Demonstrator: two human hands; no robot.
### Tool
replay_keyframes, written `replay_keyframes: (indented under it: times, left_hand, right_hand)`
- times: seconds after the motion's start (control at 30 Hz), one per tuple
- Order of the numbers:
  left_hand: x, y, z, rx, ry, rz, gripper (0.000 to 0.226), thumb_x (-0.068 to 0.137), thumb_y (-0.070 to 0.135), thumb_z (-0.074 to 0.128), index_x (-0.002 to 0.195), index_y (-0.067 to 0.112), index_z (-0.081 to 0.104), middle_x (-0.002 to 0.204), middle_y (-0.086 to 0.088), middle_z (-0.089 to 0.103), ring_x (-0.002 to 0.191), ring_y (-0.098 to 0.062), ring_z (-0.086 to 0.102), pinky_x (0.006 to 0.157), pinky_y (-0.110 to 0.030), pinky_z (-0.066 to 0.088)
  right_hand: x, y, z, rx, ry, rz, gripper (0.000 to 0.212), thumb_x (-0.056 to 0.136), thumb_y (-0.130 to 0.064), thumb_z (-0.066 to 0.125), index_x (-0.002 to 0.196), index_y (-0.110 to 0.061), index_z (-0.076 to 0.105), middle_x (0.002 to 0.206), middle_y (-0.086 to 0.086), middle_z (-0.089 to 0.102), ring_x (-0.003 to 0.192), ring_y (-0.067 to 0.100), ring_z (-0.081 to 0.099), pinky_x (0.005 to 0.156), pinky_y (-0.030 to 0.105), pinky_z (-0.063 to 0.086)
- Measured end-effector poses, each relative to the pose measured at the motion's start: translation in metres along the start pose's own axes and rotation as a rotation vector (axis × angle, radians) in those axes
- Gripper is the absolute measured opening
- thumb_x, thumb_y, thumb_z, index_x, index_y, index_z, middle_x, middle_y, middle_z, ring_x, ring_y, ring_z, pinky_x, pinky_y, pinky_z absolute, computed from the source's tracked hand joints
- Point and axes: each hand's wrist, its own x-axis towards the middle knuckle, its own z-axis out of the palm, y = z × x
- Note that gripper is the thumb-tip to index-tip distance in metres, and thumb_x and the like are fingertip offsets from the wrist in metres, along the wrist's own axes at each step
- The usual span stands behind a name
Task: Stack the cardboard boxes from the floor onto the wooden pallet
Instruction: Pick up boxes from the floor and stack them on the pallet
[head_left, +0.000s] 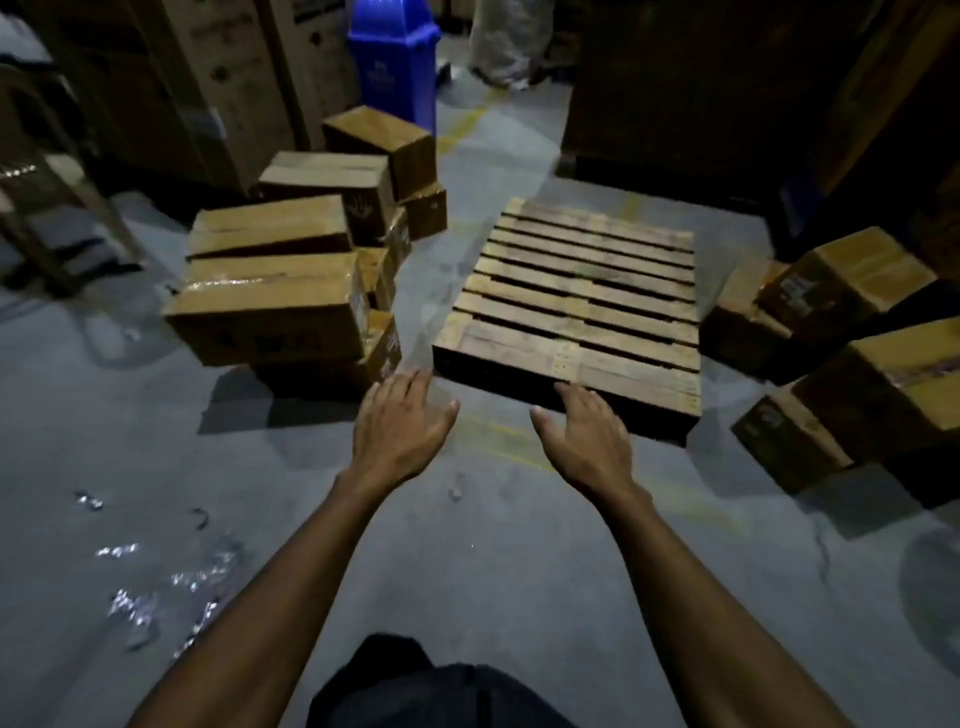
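Note:
A slatted wooden pallet (576, 306) lies on the grey floor with nothing on it. Left of it stands a loose pile of brown cardboard boxes (270, 306), some taped and leaning. More cardboard boxes (852, 280) lie tumbled at the pallet's right. Both my arms reach forward. My left hand (400, 426) hovers with fingers straight between the left pile and the pallet's near corner, holding nothing. My right hand (584, 431) is spread in front of the pallet's near edge, also holding nothing.
A blue plastic bin (395, 62) stands at the back. Tall cartons (234, 78) line the back left and dark stacked goods the back right. A wooden stool (47, 208) is at far left. Shiny scraps of tape (156, 597) litter the floor at lower left.

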Motion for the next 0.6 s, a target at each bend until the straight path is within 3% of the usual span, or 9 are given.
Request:
replay_keyframes:
  times: [0.3, 0.6]
  left_hand:
    - [0.004, -0.078, 0.031, -0.088, -0.072, -0.199, 0.07, 0.099, 0.061, 0.033, 0.153, 0.016, 0.038, 0.158, -0.008, 0.039, 0.145, -0.027, 0.035, 0.121, -0.046, 0.024]
    - [0.103, -0.18, 0.03, -0.157, -0.148, -0.349, 0.064, 0.102, 0.055, 0.04, 0.153, 0.016, 0.037, 0.157, -0.009, 0.04, 0.144, -0.027, 0.037, 0.118, -0.044, 0.029]
  right_hand:
    - [0.038, -0.03, 0.067, -0.069, -0.181, -0.064, 0.062, 0.101, -0.056, 0.04, 0.153, -0.023, 0.039, 0.159, 0.001, 0.037, 0.148, 0.022, 0.03, 0.116, 0.043, 0.024]
    - [0.155, -0.104, 0.127, -0.131, -0.281, -0.096, 0.064, 0.1, -0.059, 0.039, 0.153, -0.022, 0.037, 0.16, 0.003, 0.035, 0.148, 0.025, 0.03, 0.118, 0.045, 0.027]
